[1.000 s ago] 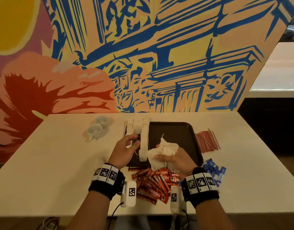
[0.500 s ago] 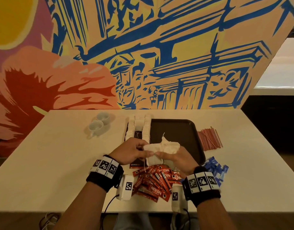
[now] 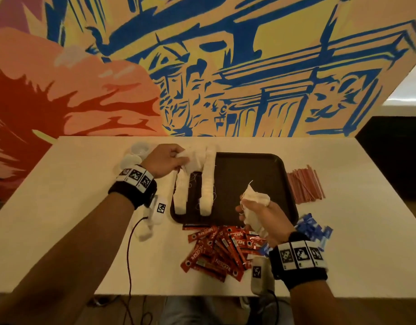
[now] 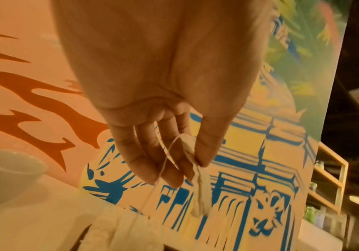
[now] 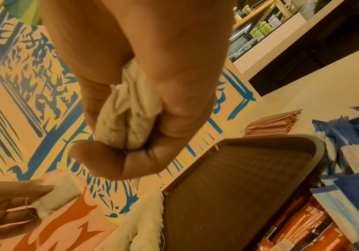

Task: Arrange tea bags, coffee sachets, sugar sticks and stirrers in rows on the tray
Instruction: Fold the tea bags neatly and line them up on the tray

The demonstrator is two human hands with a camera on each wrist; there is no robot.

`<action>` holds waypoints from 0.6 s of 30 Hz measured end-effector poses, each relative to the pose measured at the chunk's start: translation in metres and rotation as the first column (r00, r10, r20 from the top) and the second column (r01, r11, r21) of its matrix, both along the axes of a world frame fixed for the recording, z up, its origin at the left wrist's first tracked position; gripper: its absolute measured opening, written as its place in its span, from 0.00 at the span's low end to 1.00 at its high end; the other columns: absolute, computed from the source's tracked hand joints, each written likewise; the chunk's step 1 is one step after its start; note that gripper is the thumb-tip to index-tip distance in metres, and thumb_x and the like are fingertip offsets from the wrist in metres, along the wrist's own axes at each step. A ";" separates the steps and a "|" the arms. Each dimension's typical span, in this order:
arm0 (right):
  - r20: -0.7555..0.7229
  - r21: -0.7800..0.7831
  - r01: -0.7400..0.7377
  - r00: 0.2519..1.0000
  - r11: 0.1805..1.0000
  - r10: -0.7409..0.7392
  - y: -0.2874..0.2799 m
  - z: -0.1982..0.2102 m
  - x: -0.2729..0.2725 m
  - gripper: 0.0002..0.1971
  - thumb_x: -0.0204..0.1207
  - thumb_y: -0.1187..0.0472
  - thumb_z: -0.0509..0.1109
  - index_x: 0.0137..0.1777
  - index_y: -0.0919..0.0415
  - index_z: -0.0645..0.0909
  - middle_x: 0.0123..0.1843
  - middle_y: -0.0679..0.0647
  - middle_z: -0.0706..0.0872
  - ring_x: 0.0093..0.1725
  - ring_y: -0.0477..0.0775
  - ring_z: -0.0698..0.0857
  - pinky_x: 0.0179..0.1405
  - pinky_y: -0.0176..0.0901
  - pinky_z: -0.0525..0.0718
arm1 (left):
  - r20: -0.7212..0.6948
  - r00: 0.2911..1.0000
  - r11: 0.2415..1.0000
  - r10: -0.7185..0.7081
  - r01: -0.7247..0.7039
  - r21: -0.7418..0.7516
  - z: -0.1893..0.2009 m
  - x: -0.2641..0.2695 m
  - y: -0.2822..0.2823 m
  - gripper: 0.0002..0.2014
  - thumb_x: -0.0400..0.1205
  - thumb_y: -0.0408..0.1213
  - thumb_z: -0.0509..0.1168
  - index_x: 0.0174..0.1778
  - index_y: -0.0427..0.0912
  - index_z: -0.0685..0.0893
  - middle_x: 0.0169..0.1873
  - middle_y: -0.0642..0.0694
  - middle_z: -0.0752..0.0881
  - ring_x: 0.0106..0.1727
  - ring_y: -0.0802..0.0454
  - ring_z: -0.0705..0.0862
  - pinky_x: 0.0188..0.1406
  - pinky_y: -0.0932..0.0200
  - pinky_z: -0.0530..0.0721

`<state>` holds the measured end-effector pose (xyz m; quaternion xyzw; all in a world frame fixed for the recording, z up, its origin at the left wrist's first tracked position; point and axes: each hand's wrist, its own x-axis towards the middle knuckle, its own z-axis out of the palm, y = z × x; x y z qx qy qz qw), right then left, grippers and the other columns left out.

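Note:
A dark tray (image 3: 254, 177) (image 5: 249, 178) lies on the white table (image 3: 84, 207). Rows of white tea bags (image 3: 207, 184) stand along the tray's left side. My left hand (image 3: 178, 158) (image 4: 187, 168) pinches one tea bag (image 4: 200, 186) (image 5: 58, 193) by thumb and fingers above the far end of those rows, its string dangling. My right hand (image 3: 256, 209) (image 5: 135, 129) grips a bunch of tea bags (image 3: 256, 202) (image 5: 127, 118) above the tray's near edge. Red coffee sachets (image 3: 221, 249) lie heaped before the tray. Blue sugar sticks (image 3: 312, 231) (image 5: 346, 135) and reddish stirrers (image 3: 303, 186) (image 5: 275, 124) lie to the right.
Two white cups (image 3: 136, 153) (image 4: 9, 173) stand left of the tray, just behind my left wrist. A painted mural wall (image 3: 202, 66) rises at the table's far edge. A cable (image 3: 129, 254) hangs from my left wrist over the near edge.
My left hand took one tea bag from the bunch in my right hand and carried it to the tray's far left. My right hand stayed over the near edge.

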<state>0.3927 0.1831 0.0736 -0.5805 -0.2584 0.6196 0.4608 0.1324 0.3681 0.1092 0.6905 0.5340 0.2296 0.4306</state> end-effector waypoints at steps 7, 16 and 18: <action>0.034 -0.044 -0.002 0.999 0.999 0.004 0.019 -0.011 0.006 0.12 0.83 0.56 0.72 0.62 0.60 0.86 0.52 0.60 0.93 0.44 0.54 0.88 0.36 0.44 0.84 | -0.415 0.908 0.995 -0.053 0.083 0.056 -0.045 0.013 0.078 0.12 0.80 0.43 0.75 0.55 0.42 0.87 0.56 0.41 0.88 0.59 0.41 0.86 0.58 0.48 0.83; 0.054 -0.066 -0.004 0.999 0.998 0.007 0.044 -0.024 0.006 0.11 0.83 0.54 0.71 0.60 0.58 0.86 0.52 0.59 0.93 0.45 0.54 0.89 0.38 0.45 0.85 | -0.653 0.711 0.963 -0.259 0.245 -0.115 -0.087 0.054 0.122 0.22 0.83 0.45 0.71 0.72 0.40 0.82 0.71 0.41 0.81 0.68 0.41 0.81 0.62 0.54 0.78; 0.038 -0.083 -0.012 0.999 0.996 0.015 0.048 -0.027 0.006 0.13 0.81 0.52 0.74 0.61 0.57 0.86 0.53 0.59 0.93 0.45 0.54 0.89 0.37 0.45 0.85 | -0.669 0.686 0.954 -0.287 0.271 -0.132 -0.092 0.060 0.128 0.21 0.82 0.45 0.71 0.70 0.41 0.84 0.69 0.41 0.82 0.66 0.42 0.82 0.59 0.56 0.78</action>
